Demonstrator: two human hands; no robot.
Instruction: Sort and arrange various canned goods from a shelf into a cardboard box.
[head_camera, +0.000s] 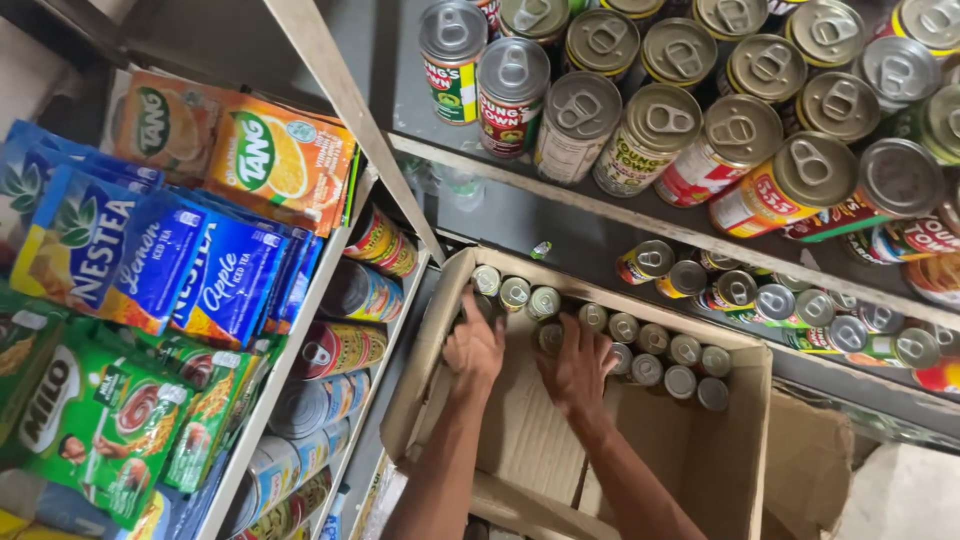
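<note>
Open brown cardboard box (745, 430): upright small silver-topped tins (650, 352) along far wall; left hand (474, 347) and right hand (577, 366) both curled onto them, grips unclear.

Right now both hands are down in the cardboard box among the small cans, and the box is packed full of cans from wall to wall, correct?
Not quite. The head view shows the left hand and right hand down in the cardboard box among the small cans, but the box is not full: cans line only its far side, and the near part shows bare cardboard.
</note>
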